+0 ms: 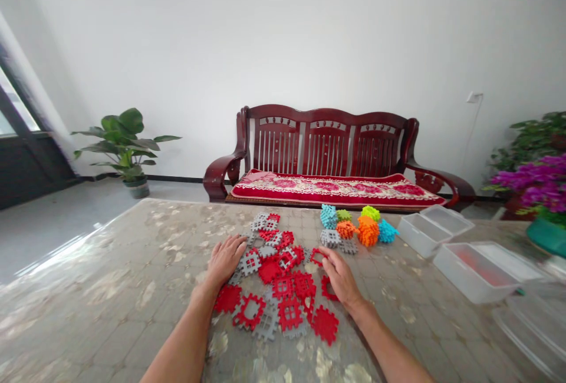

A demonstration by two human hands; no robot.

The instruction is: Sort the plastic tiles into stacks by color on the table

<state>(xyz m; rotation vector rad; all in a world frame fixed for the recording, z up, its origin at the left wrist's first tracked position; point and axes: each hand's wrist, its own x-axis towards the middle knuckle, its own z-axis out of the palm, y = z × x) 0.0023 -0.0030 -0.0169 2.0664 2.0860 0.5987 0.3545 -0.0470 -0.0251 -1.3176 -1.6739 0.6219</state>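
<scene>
Along the tile pile's (269, 270) left edge, resting the left hand (225, 259) open, palm down, perhaps to stop loose pieces spreading over the table (154, 300); at the pile's right, pinching a red frame (313, 256) by its rim with the right hand (344, 281).

There are two blue, two orange and two green clusters (368, 231), two clear boxes (464, 277) and one bench (327, 141).
</scene>
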